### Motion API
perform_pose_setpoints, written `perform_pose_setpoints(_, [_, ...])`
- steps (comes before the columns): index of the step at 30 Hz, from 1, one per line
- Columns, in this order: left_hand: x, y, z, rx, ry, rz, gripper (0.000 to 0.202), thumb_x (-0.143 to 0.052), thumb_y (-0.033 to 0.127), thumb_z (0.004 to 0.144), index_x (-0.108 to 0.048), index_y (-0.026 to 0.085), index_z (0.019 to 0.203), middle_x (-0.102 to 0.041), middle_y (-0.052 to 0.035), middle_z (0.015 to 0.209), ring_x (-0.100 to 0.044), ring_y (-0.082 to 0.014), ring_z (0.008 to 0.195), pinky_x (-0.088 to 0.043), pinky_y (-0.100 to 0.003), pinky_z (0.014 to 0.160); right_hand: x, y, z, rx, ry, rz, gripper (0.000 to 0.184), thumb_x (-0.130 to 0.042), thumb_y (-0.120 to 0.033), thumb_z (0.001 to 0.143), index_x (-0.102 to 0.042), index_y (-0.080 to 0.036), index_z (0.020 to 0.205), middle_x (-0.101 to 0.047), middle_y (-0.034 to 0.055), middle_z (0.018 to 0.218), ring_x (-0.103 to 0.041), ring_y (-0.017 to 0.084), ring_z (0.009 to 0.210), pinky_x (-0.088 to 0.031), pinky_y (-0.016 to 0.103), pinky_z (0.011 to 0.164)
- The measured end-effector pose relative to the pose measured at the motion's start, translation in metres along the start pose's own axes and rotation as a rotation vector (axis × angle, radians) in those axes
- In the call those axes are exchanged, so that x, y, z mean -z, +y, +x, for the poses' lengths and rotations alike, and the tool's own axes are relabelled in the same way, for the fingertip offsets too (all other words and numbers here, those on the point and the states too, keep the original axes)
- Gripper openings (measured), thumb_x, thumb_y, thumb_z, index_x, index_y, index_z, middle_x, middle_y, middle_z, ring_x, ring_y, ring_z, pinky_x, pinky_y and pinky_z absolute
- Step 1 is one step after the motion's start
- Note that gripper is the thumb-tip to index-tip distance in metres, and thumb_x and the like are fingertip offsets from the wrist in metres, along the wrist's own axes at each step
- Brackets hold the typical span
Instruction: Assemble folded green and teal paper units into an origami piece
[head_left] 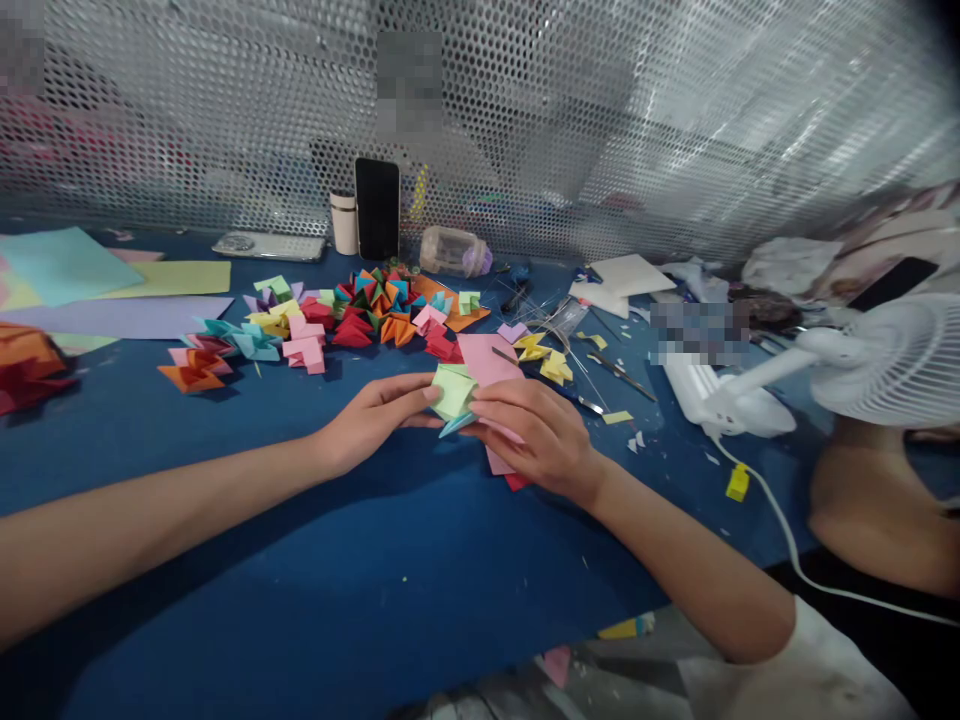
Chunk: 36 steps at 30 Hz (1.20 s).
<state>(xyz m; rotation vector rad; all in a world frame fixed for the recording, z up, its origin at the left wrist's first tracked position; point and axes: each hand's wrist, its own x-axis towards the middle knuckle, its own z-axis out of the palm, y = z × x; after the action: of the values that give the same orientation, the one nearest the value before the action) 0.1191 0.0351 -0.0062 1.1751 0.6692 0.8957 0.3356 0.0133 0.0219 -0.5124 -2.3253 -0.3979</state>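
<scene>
Between my two hands is a folded paper piece, pale green on top with light blue and pink points at its lower side. My left hand pinches its left edge, thumb on top. My right hand grips the right side, fingers curled, partly hiding it. Beneath and behind my right hand lies a pink paper sheet with a red piece at its lower end. Just beyond my hands sit several folded paper pieces, among them red, pink and yellow ones.
Coloured sheets lie at the left. A phone, a white bottle and a clear jar stand or lie along the perforated metal panel. Scissors, wires and scraps are right of my hands. A white fan and another person's arm are farther right.
</scene>
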Motion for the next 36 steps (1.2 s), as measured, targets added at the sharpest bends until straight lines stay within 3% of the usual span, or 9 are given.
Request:
perform_pose_setpoints(4, [-0.001,0.003,0.0,-0.003,-0.06,0.052,0.032,-0.065,0.031,0.082,-0.067,0.019,0.112,-0.068,-0.0063,0.111,-0.062,-0.0205,0.101,-0.05,-0.033,0.091,-0.002,0.003,-0.001,-0.029,-0.006,0.048,0.022,-0.064,-0.018,0.085,-0.06,-0.024,0.106,-0.068,0.0052,0.098,-0.065,0.017,0.091,-0.057,0.031,0.076])
perform_pose_setpoints(7, [-0.001,0.009,-0.001,-0.078,-0.057,0.218,0.03,-0.062,0.029,0.084,-0.067,0.02,0.113,-0.063,-0.0064,0.121,-0.055,-0.0226,0.114,-0.041,-0.036,0.101,-0.002,0.0,0.002,-0.11,0.016,0.155,0.018,-0.064,-0.018,0.085,-0.061,-0.025,0.101,-0.068,0.0049,0.097,-0.066,0.017,0.09,-0.056,0.032,0.076])
perform_pose_setpoints(11, [0.0,0.016,-0.001,-0.195,0.008,0.272,0.051,-0.064,0.026,0.083,-0.05,0.029,0.132,-0.052,-0.0064,0.134,-0.048,-0.0225,0.123,-0.043,-0.036,0.099,-0.007,-0.005,0.005,-0.276,0.074,0.325,0.011,-0.065,-0.018,0.083,-0.062,-0.023,0.093,-0.068,0.0044,0.09,-0.066,0.016,0.086,-0.055,0.032,0.078])
perform_pose_setpoints(13, [0.001,0.019,0.001,-0.222,-0.05,0.21,0.057,-0.067,0.022,0.081,-0.047,0.031,0.134,-0.053,-0.0065,0.133,-0.052,-0.0208,0.118,-0.047,-0.034,0.095,-0.009,-0.006,0.006,-0.374,0.104,0.379,0.009,-0.066,-0.019,0.083,-0.062,-0.023,0.089,-0.067,0.0028,0.085,-0.065,0.016,0.082,-0.054,0.032,0.076])
perform_pose_setpoints(16, [0.005,0.022,0.003,-0.196,-0.169,0.129,0.047,-0.072,0.017,0.075,-0.058,0.025,0.119,-0.058,-0.0068,0.129,-0.057,-0.0211,0.114,-0.05,-0.034,0.093,-0.012,-0.006,0.005,-0.459,0.153,0.418,0.007,-0.066,-0.02,0.082,-0.061,-0.023,0.086,-0.066,0.0013,0.081,-0.064,0.016,0.079,-0.053,0.033,0.075])
perform_pose_setpoints(22, [0.009,0.022,0.005,-0.106,-0.099,0.179,0.035,-0.076,0.023,0.073,-0.068,0.02,0.107,-0.069,-0.0058,0.114,-0.064,-0.0202,0.105,-0.048,-0.035,0.096,-0.011,-0.007,0.005,-0.439,0.131,0.447,0.01,-0.066,-0.018,0.082,-0.059,-0.022,0.087,-0.066,0.0024,0.089,-0.064,0.016,0.085,-0.052,0.033,0.078])
perform_pose_setpoints(29, [0.002,0.026,0.0,-0.109,-0.021,0.233,0.028,-0.072,0.031,0.077,-0.072,0.02,0.103,-0.071,-0.0065,0.112,-0.064,-0.0227,0.106,-0.049,-0.035,0.095,-0.01,-0.011,0.003,-0.326,0.092,0.395,0.014,-0.062,-0.015,0.083,-0.059,-0.023,0.094,-0.065,0.0039,0.092,-0.064,0.016,0.087,-0.054,0.032,0.077])
perform_pose_setpoints(36, [0.0,0.022,0.0,-0.017,0.064,0.131,0.026,-0.074,0.038,0.074,-0.075,0.021,0.093,-0.074,-0.0048,0.096,-0.066,-0.0184,0.086,-0.053,-0.028,0.076,-0.003,-0.016,0.006,-0.234,0.026,0.395,0.013,-0.064,-0.024,0.082,-0.061,-0.023,0.094,-0.065,0.0056,0.095,-0.065,0.018,0.089,-0.056,0.033,0.078])
